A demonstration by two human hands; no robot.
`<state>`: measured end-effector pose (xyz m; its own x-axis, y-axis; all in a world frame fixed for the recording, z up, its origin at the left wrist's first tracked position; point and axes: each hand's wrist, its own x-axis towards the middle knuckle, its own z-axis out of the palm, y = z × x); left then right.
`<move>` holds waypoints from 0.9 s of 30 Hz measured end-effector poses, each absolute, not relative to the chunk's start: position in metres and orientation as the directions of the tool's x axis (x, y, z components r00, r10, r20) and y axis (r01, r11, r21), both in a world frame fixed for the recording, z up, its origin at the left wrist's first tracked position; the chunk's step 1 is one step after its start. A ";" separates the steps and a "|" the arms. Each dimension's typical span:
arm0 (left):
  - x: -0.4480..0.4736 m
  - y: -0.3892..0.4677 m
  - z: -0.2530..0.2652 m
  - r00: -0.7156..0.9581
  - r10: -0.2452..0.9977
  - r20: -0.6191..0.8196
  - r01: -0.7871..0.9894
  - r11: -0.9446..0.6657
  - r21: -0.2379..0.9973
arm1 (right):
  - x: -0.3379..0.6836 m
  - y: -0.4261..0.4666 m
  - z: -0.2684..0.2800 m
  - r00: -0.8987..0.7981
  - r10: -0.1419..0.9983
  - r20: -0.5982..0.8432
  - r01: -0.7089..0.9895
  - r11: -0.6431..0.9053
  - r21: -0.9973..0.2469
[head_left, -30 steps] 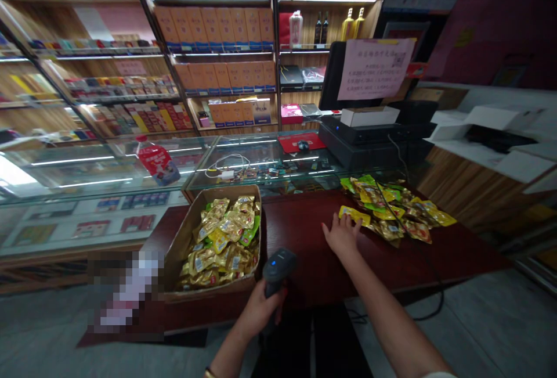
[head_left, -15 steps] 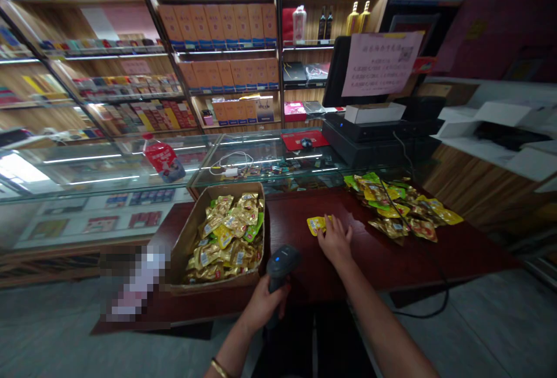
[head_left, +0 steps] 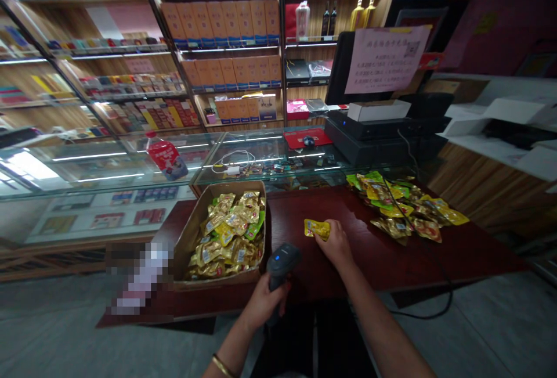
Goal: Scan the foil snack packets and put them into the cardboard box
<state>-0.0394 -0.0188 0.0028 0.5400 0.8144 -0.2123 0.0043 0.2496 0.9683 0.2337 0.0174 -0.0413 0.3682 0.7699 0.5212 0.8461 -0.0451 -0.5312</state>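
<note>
Wrapped round the grip of a black barcode scanner (head_left: 284, 257) is my left hand (head_left: 264, 301); a small blue light glows on the scanner's top. My right hand (head_left: 337, 245) pinches the right end of a yellow snack packet (head_left: 316, 229) at the middle of the dark red tabletop. Left of the scanner stands an open cardboard box (head_left: 184, 250) full of gold, yellow and green snack packets (head_left: 234, 222). On the right side of the table lies a loose pile of similar packets (head_left: 394, 199), beyond my right hand.
Behind the table runs a glass display counter (head_left: 270, 144) with a red-labelled bottle (head_left: 167, 157), a white charger cable (head_left: 234, 169) and a mouse (head_left: 308, 141). A monitor (head_left: 342, 70) with a taped paper stands at right. A black cord (head_left: 398, 207) crosses the packet pile.
My right hand has closed from spread fingers to a pinch on the yellow packet's right end. My left hand still holds the scanner. The view has shifted slightly.
</note>
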 end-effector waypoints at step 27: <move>-0.033 -0.025 0.005 0.433 0.874 -0.222 0.012 0.240 0.971 | 0.221 0.046 -0.017 0.530 0.831 0.167 0.159 0.096 -0.983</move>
